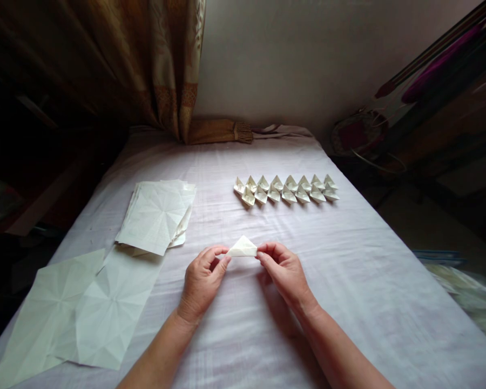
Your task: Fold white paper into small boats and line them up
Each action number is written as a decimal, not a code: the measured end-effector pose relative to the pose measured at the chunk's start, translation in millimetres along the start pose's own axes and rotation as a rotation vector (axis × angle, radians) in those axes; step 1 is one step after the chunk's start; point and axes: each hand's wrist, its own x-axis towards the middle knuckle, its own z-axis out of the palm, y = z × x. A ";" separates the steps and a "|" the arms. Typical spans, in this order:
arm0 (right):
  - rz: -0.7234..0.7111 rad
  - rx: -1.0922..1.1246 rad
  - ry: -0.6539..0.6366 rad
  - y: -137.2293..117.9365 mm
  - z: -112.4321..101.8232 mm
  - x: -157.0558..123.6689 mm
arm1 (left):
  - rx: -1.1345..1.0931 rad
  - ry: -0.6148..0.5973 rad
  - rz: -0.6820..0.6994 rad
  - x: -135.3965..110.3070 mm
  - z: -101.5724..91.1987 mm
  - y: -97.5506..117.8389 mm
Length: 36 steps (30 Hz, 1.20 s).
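Observation:
Between my two hands is a small folded paper piece (243,247), white, with a peaked top and a flat band along its lower edge. My left hand (204,278) pinches its left corner between thumb and fingers. At the right end, the thumb and fingertips of my right hand (285,270) are closed on the other corner. Beyond my hands, two rows of small folded paper boats (289,190) stand side by side on the cloth. To the left lies a stack of creased paper sheets (156,216).
More creased sheets (113,308) overlap at the near left. A pale cloth (348,302) covers the surface. A brown patterned curtain (174,65) hangs at the back, its end resting on the cloth. A clear plastic bag (470,297) lies beyond the right edge.

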 end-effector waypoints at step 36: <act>-0.107 -0.163 0.027 6.1 3.0 -5.0 | 0.012 -0.003 -0.055 -2.5 2.3 -4.6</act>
